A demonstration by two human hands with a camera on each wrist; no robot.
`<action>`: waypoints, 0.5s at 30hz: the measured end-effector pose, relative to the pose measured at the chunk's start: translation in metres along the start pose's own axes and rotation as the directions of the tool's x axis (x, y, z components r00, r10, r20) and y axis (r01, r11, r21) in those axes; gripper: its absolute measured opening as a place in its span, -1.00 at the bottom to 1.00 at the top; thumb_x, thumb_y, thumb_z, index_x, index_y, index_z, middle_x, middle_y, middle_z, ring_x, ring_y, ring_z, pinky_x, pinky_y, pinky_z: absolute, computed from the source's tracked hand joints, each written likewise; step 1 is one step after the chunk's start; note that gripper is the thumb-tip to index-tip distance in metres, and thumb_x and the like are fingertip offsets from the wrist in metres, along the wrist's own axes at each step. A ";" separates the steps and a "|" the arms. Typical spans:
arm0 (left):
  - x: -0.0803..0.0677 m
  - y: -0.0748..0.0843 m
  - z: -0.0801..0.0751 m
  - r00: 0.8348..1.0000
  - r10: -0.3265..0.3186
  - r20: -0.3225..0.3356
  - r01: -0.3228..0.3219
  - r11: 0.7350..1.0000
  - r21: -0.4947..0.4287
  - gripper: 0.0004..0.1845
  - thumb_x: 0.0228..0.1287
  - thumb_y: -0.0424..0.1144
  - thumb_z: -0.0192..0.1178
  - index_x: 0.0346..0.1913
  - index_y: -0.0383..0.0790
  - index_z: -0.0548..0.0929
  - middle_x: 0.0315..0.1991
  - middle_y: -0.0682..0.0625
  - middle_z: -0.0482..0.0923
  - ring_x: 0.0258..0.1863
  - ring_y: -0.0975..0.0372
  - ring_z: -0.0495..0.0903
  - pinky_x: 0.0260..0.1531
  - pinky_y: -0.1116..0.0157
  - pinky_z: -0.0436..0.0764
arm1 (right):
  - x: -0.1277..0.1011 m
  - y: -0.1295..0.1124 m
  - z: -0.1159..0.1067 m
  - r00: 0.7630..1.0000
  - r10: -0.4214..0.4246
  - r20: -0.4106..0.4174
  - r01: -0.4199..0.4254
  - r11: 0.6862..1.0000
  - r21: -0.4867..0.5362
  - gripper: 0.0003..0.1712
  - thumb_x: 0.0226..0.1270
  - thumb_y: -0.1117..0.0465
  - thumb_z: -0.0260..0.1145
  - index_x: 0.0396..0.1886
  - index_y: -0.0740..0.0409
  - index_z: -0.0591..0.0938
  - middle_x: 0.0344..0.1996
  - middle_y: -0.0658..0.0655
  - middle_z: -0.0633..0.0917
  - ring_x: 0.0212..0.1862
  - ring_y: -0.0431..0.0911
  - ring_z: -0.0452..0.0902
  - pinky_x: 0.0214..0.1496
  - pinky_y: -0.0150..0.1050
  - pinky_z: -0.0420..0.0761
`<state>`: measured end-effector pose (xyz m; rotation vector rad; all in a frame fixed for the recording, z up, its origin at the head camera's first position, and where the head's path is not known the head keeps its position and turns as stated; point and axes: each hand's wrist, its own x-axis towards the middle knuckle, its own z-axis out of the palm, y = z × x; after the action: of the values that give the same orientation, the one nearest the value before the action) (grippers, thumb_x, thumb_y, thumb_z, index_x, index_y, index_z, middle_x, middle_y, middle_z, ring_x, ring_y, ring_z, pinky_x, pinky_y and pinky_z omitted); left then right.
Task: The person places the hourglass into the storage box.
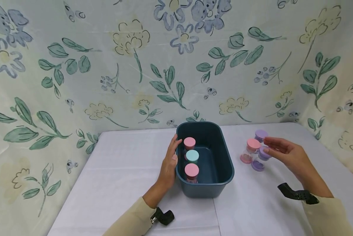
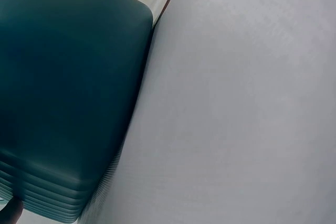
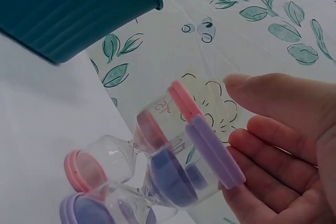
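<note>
A table (image 1: 120,177) under a pale lilac-white cloth carries it all. A dark teal tub (image 1: 223,177) sits on it near the middle. To the right, well apart from the tub, three clear hourglass timers stand bunched together: one pink-capped (image 1: 249,150), two purple-capped (image 1: 261,135) (image 1: 260,159).
</note>
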<state>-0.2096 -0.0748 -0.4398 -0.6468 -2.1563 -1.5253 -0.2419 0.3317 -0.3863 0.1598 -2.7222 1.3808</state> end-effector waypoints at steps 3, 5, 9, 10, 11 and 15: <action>-0.001 0.000 -0.001 1.000 0.005 0.002 -0.005 1.000 0.000 -0.43 0.43 -0.11 -0.37 0.48 -0.05 0.15 0.55 0.03 -0.12 0.51 0.13 -0.12 0.33 -0.23 0.02 | -0.003 0.002 0.001 1.000 -0.011 0.015 0.012 1.000 -0.016 -0.28 0.26 -0.12 0.31 0.35 0.06 0.42 0.26 0.22 0.48 0.17 -0.11 0.50 -0.13 -0.61 0.52; -0.002 0.000 -0.001 1.000 0.005 0.002 -0.005 1.000 0.002 -0.42 0.43 -0.11 -0.38 0.48 -0.05 0.15 0.55 0.04 -0.12 0.51 0.13 -0.11 0.33 -0.23 0.02 | -0.005 0.004 0.001 1.000 -0.013 0.025 0.013 1.000 -0.024 -0.27 0.25 -0.12 0.31 0.35 0.07 0.41 0.26 0.24 0.47 0.25 0.10 0.43 -0.12 -0.61 0.51; -0.004 0.001 -0.003 1.000 0.006 0.002 -0.006 1.000 0.005 -0.42 0.44 -0.11 -0.37 0.48 -0.08 0.15 0.55 0.04 -0.12 0.51 0.11 -0.10 0.32 -0.25 0.02 | -0.008 0.006 0.001 0.999 -0.008 0.046 0.010 0.999 -0.044 -0.25 0.25 -0.12 0.32 0.36 0.10 0.39 0.28 0.28 0.44 0.29 0.26 0.32 -0.11 -0.61 0.51; -0.005 0.001 -0.003 1.000 0.004 0.003 -0.004 1.000 0.006 -0.42 0.44 -0.11 -0.38 0.48 -0.09 0.16 0.55 0.04 -0.12 0.51 0.11 -0.10 0.32 -0.25 0.03 | -0.009 0.006 0.001 0.999 -0.007 0.050 0.009 0.999 -0.049 -0.24 0.25 -0.13 0.32 0.35 0.11 0.39 0.28 0.28 0.44 0.29 0.27 0.32 -0.11 -0.60 0.51; -0.005 0.002 -0.004 1.000 0.005 0.005 -0.005 1.000 0.005 -0.42 0.44 -0.11 -0.38 0.48 -0.10 0.16 0.55 0.03 -0.12 0.51 0.11 -0.10 0.31 -0.26 0.02 | -0.010 0.007 0.001 0.998 -0.005 0.055 0.008 0.999 -0.054 -0.24 0.25 -0.13 0.32 0.35 0.12 0.39 0.29 0.29 0.43 0.29 0.28 0.32 -0.11 -0.59 0.51; -0.007 0.003 -0.005 1.000 0.006 0.013 -0.006 1.000 0.002 -0.41 0.44 -0.08 -0.39 0.48 -0.11 0.16 0.55 0.03 -0.12 0.51 0.11 -0.10 0.31 -0.26 0.04 | -0.014 0.008 0.001 0.998 0.006 0.068 -0.001 0.997 -0.078 -0.21 0.23 -0.17 0.32 0.36 0.13 0.38 0.30 0.31 0.41 0.28 0.32 0.31 -0.10 -0.52 0.56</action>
<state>-0.2020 -0.0794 -0.4396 -0.6631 -2.1629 -1.5199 -0.2294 0.3365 -0.3953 0.2007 -2.8274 1.2908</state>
